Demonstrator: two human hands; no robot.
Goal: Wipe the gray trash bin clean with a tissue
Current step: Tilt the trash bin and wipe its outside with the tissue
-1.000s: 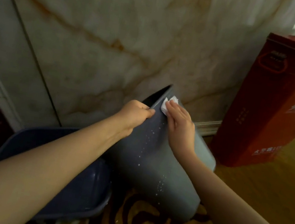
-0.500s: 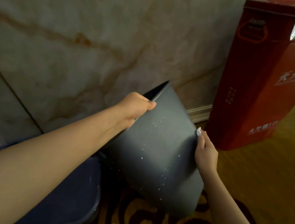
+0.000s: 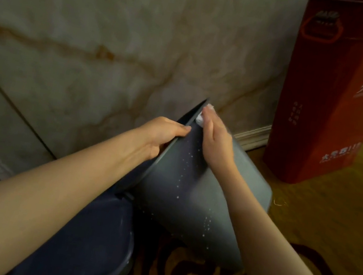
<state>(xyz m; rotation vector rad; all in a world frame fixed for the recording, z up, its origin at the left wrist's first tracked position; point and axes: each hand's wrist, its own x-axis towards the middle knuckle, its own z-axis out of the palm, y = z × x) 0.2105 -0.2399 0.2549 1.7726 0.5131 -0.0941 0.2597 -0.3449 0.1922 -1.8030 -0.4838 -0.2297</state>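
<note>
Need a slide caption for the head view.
Left hand steadies tilted gray bin; right hand presses tissue near its rim.

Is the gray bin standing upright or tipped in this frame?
Tipped. The gray trash bin leans toward the wall, rim raised and gripped by the left hand, while the right hand presses the tissue near the rim.

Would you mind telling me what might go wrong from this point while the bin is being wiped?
The gray trash bin is tilted and steadied only by the left hand at its rim, so it may slip or tip. The tissue under the right hand is a small wad and could tear or miss the many white specks lower down the side.
</note>
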